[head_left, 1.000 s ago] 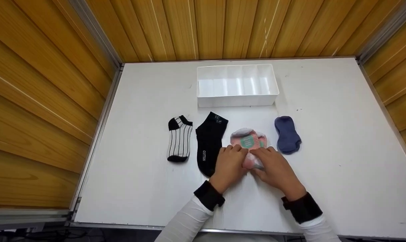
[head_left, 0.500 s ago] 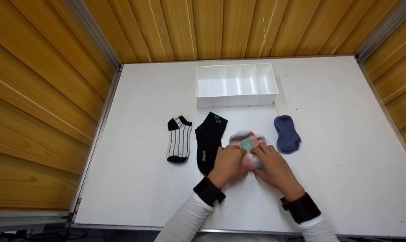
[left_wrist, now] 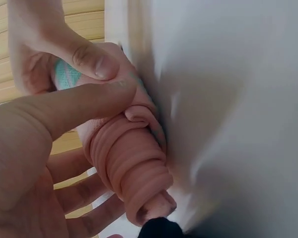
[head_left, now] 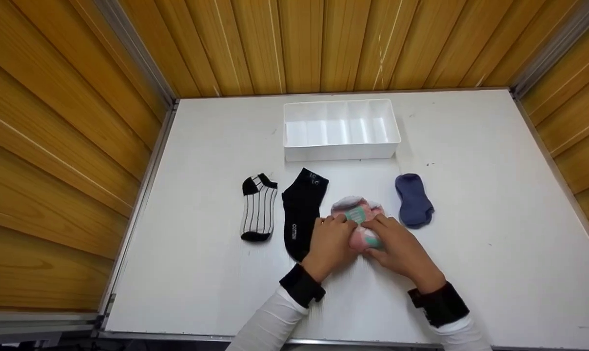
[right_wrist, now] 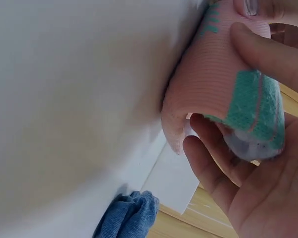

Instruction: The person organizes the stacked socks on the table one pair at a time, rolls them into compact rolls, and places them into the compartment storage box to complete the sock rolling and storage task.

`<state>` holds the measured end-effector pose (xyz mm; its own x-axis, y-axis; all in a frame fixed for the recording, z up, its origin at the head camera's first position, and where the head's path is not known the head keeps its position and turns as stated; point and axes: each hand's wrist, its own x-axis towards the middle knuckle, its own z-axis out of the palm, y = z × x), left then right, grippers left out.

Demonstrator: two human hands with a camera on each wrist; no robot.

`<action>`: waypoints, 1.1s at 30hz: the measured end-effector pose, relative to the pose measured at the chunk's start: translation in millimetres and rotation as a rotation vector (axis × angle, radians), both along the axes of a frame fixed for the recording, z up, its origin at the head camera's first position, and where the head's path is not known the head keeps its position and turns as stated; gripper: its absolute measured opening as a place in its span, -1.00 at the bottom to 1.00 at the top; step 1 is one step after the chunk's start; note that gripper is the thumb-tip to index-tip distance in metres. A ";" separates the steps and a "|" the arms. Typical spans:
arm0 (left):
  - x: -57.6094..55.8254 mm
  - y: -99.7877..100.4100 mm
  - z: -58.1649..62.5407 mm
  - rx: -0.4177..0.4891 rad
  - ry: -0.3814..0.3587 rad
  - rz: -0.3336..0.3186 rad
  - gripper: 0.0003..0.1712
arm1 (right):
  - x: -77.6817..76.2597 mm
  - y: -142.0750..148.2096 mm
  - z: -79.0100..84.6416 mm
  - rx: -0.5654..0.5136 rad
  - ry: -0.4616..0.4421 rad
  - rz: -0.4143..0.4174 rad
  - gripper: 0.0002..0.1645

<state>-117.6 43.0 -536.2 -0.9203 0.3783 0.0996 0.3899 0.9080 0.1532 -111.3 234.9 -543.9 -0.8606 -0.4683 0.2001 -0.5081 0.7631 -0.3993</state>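
Note:
Both hands hold a pink sock bundle (head_left: pixel 359 240) with green patches and a pale grey-white end, low over the white table. My left hand (head_left: pixel 329 243) grips its left side; in the left wrist view the thumb presses on the pink fabric (left_wrist: pixel 134 153), which is rolled in layers at that end. From the right, my right hand (head_left: pixel 398 249) grips it, thumb on the near side and fingers curled behind, as the right wrist view shows. A black sock (head_left: pixel 304 209) lies flat just left of the left hand. The bundle's underside is hidden.
Farther left lies a black-and-white striped sock (head_left: pixel 259 209). A blue sock (head_left: pixel 414 201) is right of the bundle. Behind them stands a white box (head_left: pixel 342 152) with several compartments. Wooden panels (head_left: pixel 304 46) border the table's back and sides.
Between the hands, the near part of the pink bundle has turned, and its green patch shows differently. Both hands stay at it with small finger shifts. The head view has tilted slightly.

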 end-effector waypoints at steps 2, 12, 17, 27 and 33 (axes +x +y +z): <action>-1.2 -1.2 1.1 -0.016 -0.034 0.000 -0.45 | 0.5 -1.1 -3.1 0.007 0.010 -0.019 -0.18; -12.8 -7.1 4.0 0.084 -0.129 -0.040 -0.53 | 4.6 -5.5 -5.1 0.068 0.170 0.005 -0.21; -7.5 -4.0 5.2 0.050 -0.037 -0.038 -0.53 | 2.3 -5.2 -2.2 0.051 0.146 0.004 -0.24; 13.6 16.3 -0.2 -0.113 0.085 0.071 -0.40 | -2.3 -5.5 -0.4 0.064 0.037 0.010 -0.36; 8.6 15.5 -1.1 -0.129 0.098 0.015 -0.38 | -3.6 0.3 5.7 0.060 -0.026 0.033 -0.36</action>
<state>-109.0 58.5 -537.3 -0.9143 0.3798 0.1409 0.3832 0.9237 -0.0034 -114.8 235.2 -538.2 -0.8490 -0.5070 0.1488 -0.5235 0.7689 -0.3670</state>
